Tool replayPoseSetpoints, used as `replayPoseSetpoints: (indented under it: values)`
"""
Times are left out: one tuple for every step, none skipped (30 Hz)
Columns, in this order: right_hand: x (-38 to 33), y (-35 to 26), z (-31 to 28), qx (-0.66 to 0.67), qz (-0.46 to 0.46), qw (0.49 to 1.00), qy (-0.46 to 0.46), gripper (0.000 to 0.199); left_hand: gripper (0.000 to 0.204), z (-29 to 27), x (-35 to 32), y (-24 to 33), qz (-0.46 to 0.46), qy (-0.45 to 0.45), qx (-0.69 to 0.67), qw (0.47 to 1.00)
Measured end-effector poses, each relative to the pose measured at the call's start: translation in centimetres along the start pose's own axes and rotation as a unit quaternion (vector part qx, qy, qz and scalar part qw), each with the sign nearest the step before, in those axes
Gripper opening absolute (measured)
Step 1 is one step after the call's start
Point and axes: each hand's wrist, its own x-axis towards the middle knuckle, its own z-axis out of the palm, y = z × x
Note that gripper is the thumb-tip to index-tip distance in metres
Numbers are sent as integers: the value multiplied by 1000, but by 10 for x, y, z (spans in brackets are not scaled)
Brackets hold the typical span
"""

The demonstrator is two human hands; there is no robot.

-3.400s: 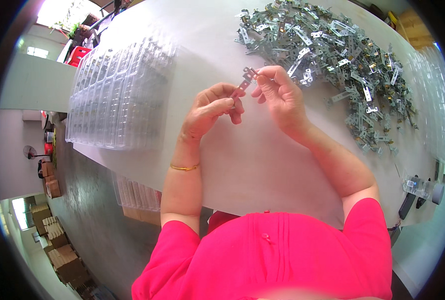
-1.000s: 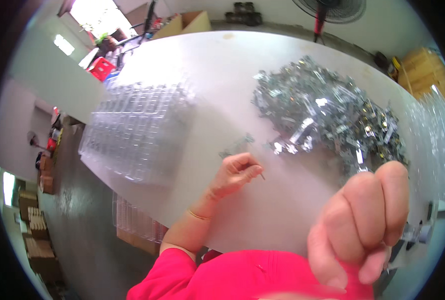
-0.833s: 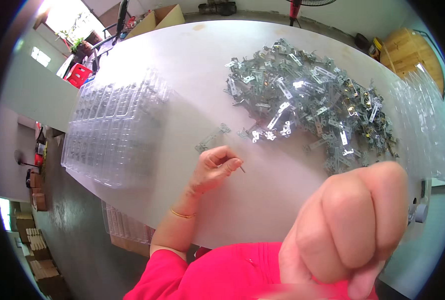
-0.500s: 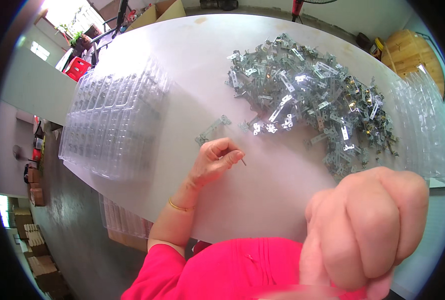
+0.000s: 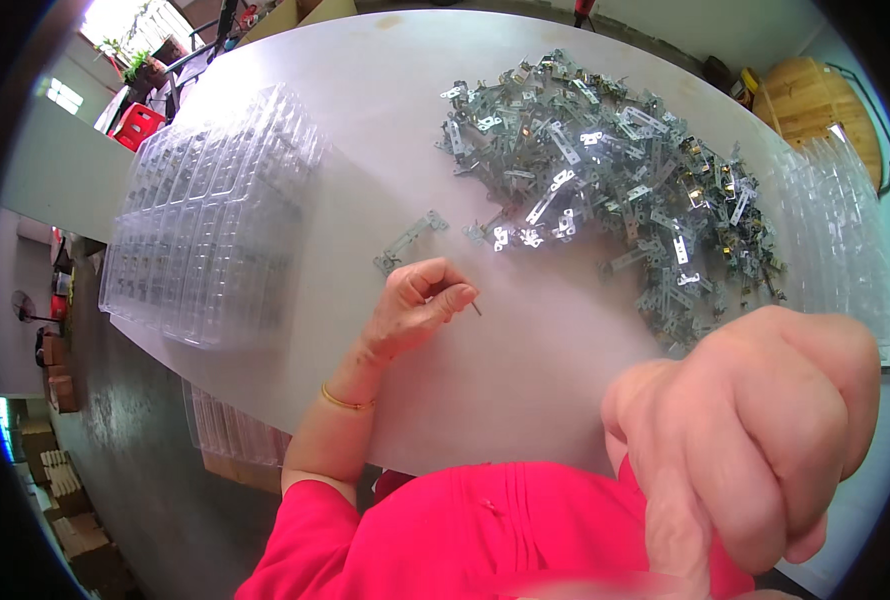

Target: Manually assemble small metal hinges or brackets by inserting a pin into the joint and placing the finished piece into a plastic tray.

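My left hand (image 5: 415,305) is closed over the table, thumb pressed against the curled fingers, with the end of a thin dark metal pin (image 5: 477,309) poking out of the pinch. Just beyond its knuckles lies a single flat metal bracket (image 5: 412,240), apart from the hand. Large and close to the camera, my right hand (image 5: 755,430) is raised at the right, its fingers curled into a fist. Whatever those fingers hold, if anything, is hidden. A big heap of metal brackets (image 5: 605,170), some with brass-coloured parts, spreads over the table's far right.
A tall stack of clear plastic trays (image 5: 215,220) stands on the white table (image 5: 385,90) at the left. More clear trays (image 5: 835,240) are at the right edge. Lower left, below the table, sit further trays (image 5: 235,425). A red stool (image 5: 138,126) stands beyond.
The whole view has shifted slightly, with the table and heap sliding up and left. My right fist has moved a little to the right. The left hand keeps its pinch on the pin.
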Motion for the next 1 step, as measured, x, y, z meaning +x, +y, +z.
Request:
replayPoseSetpoints:
  values:
    - [-1, 0, 0, 0, -1, 1000, 1, 35, 18, 0, 0, 0, -1, -2, 8, 1000]
